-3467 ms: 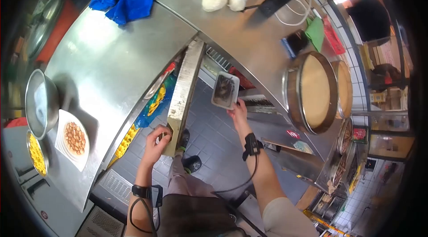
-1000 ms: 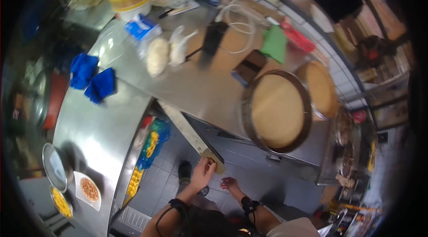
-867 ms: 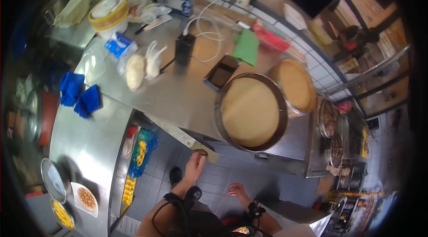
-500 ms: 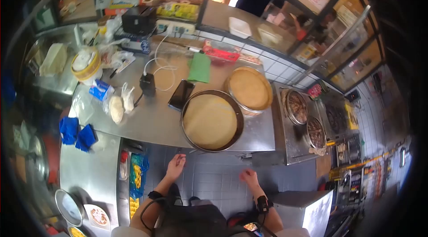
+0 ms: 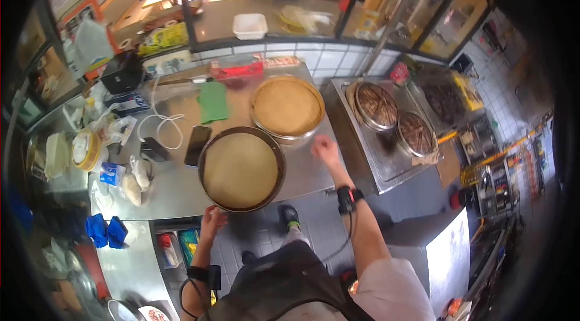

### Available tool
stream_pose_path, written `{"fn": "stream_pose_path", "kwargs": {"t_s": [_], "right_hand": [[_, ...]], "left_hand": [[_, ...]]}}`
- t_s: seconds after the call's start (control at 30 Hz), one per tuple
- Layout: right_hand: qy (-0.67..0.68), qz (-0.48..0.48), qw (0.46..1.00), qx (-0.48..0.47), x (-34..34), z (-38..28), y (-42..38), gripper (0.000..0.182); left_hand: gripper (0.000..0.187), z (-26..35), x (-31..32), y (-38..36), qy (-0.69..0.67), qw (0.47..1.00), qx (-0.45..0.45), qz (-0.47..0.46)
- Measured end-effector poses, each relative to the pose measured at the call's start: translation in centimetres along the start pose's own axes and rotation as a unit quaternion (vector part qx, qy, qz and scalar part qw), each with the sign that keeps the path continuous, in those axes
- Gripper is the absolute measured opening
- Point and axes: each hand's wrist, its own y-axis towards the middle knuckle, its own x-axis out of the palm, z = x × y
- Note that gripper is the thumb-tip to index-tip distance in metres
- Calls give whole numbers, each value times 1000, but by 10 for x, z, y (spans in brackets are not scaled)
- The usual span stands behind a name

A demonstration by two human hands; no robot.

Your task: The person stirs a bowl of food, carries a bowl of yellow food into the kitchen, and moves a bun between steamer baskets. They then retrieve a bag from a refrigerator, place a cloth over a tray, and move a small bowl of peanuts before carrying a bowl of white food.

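Note:
A round dark-rimmed pan (image 5: 281,167) holding a smooth pale layer of what looks like dough or batter rests at the front edge of the steel counter. My left hand (image 5: 213,222) is just below its near rim, fingers loosely bent and apart, with nothing in them. Over the counter to the right of the pan is my right hand (image 5: 326,150). Its fingers are slightly blurred, look loosely parted and hold nothing I can see. A second round container with a tan, flat top (image 5: 287,106) stands behind the pan, close to that hand.
A black phone (image 5: 197,145), a green cloth (image 5: 212,103) and a white cable (image 5: 158,116) lie left of the pan. On the right, two round trays of brown food (image 5: 376,105) stand on a steel surface. A person stands beyond the window.
My right hand has moved up and forward from over the floor to the counter beside the tan-topped container. My left hand has come close to the pan's rim. The view has shifted right.

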Motion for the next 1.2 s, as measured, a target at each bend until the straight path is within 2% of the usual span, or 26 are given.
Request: {"fn": "stream_pose_path", "kwargs": {"t_s": [0.07, 0.1, 0.13, 0.17, 0.2, 0.33, 0.4, 0.47, 0.57, 0.63, 0.67, 0.73, 0.77, 0.83, 0.9, 0.93, 1.0, 1.13, 1.2], "right_hand": [[-124, 74, 989, 12, -9, -2, 42, 23], [-167, 106, 980, 13, -12, 7, 68, 26], [-163, 103, 981, 19, -15, 3, 83, 26], [-224, 129, 966, 21, -18, -7, 91, 29], [-285, 153, 946, 21, -22, -17, 98, 32], [-345, 124, 930, -10, -31, -12, 133, 35], [-375, 134, 912, -95, -29, -13, 148, 34], [-359, 110, 920, -111, -28, -20, 158, 33], [-339, 90, 929, -120, -24, -30, 167, 30], [-335, 82, 931, -119, -19, -37, 173, 28], [-301, 88, 941, -124, -13, -42, 176, 25], [-267, 89, 951, -130, 0, -57, 176, 22], [-242, 97, 954, -146, 7, -68, 175, 19], [-219, 100, 956, -169, 23, -81, 172, 17], [-29, -16, 993, -114, 41, -88, 168, 16], [-33, -24, 992, -121, 48, -94, 162, 16], [26, -87, 992, -90, 64, -104, 151, 17], [20, -92, 989, -117, 86, -118, 130, 16], [-7, -99, 987, -128, 94, -127, 118, 16]], "left_hand": [[43, 0, 2, 5, 24, 998, 2, 61], [43, 2, 7, 6, 31, 998, -8, 62], [42, 6, 11, 6, 22, 993, -20, 113], [41, 10, 17, 4, 14, 986, -35, 164], [41, 11, 24, 2, 20, 984, -40, 171], [32, 27, 54, -4, 2, 964, -45, 264], [26, 35, 65, -7, 127, 926, 43, 354], [21, 52, 75, -7, 148, 911, 59, 381], [14, 71, 92, 4, 154, 913, 108, 363], [12, 83, 112, 18, 185, 936, 118, 275], [12, 92, 135, 29, 105, 963, 121, 218], [14, 122, 184, 46, 106, 982, 130, 83], [17, 138, 206, 53, 155, 979, 127, 25], [20, 173, 249, 57, 189, 962, 181, -77], [28, 189, 276, 61, 167, 927, 299, -152], [28, 196, 287, 57, 162, 928, 303, -144], [32, 206, 299, 45, 117, 926, 296, -204], [28, 205, 283, 27, 102, 926, 315, -181], [25, 203, 273, 16, 149, 917, 323, -179]]}}
